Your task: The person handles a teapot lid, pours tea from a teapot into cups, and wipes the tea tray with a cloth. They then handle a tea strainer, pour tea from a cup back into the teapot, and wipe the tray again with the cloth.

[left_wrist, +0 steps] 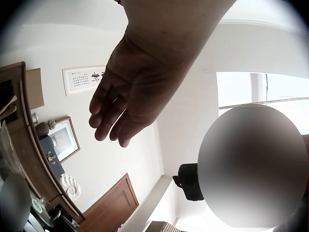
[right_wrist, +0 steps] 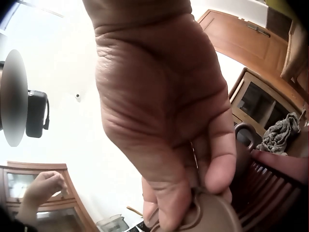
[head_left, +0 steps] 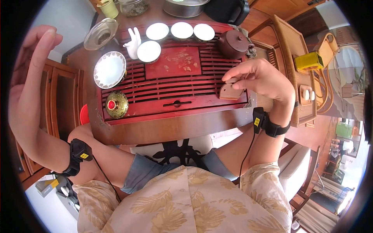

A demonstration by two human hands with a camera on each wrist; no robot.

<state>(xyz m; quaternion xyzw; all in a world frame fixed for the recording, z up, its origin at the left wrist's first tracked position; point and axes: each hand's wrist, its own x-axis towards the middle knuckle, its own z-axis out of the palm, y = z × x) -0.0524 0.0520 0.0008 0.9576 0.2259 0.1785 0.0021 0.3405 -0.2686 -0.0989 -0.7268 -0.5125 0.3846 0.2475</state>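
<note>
With thumb and fingertips my right hand [head_left: 262, 81] pinches the top of a small brown clay piece [head_left: 229, 93] over the right front corner of the red tea tray [head_left: 167, 111]. In the right wrist view the piece [right_wrist: 217, 215] looks smooth and rounded with a raised curved line; its kind I cannot tell. My left hand [head_left: 32, 72] is raised at the far left, well away from the tray, holding nothing. Its fingers hang relaxed in the left wrist view. A dark brown clay teapot [head_left: 233, 44] stands at the tray's back right.
Several white cups [head_left: 157, 32], a white hand figurine [head_left: 133, 42], a wide patterned bowl [head_left: 110, 70] and a gold-green lidded pot [head_left: 117, 104] stand on the tray. A glass strainer [head_left: 101, 35] is behind left. A wicker shelf [head_left: 292, 50] stands right.
</note>
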